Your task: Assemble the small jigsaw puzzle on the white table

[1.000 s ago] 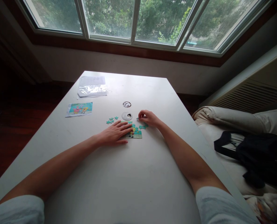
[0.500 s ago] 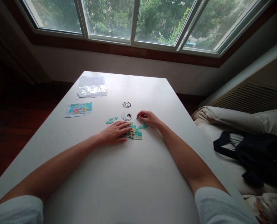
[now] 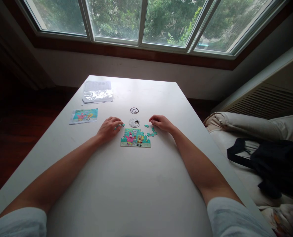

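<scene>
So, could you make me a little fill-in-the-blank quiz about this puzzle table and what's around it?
1. The partly built puzzle lies on a ____ table.
2. The left hand rests by loose pieces at the puzzle's far ____ corner.
3. Just beyond the puzzle, ____ round metal discs are set in the table.
4. A black bag lies off the table, on the person's ____ side.

Missing words: white; left; two; right.

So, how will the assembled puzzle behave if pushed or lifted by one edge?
The assembled puzzle lies flat on the smooth table, so it probably slides easily. Being many small joined pieces, it would likely sag and separate if lifted.
</scene>
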Demonstrator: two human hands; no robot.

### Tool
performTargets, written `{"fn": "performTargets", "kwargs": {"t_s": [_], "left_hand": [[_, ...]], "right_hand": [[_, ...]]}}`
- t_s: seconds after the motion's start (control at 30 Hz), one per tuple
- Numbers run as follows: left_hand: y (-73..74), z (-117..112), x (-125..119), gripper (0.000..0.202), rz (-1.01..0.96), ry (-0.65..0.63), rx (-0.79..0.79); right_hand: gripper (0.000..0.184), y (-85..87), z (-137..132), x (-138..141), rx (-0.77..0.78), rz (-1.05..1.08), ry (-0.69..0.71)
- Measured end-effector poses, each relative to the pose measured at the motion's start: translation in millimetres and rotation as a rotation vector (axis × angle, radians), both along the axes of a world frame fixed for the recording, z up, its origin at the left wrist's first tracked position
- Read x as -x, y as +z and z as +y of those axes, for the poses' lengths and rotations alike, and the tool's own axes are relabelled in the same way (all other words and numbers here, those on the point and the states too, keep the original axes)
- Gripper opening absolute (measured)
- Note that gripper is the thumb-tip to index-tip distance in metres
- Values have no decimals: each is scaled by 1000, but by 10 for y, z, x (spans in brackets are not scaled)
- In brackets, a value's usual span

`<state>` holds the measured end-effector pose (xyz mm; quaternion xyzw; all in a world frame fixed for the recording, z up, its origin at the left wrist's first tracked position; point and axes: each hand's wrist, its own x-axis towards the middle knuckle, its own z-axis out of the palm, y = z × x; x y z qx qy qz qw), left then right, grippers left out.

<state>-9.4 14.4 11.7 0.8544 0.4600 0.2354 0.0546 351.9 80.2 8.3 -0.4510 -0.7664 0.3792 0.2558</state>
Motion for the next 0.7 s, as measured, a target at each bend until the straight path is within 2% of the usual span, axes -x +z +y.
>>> {"fn": "performTargets", "kwargs": {"t_s": [0.23, 0.7], "left_hand": [[-65, 94, 97, 26, -36, 85, 35], [9, 182, 226, 19, -206, -21, 307]], "right_hand": [[27, -39, 14, -18, 11, 22, -16], [27, -68, -13, 14, -22, 2, -45]]}}
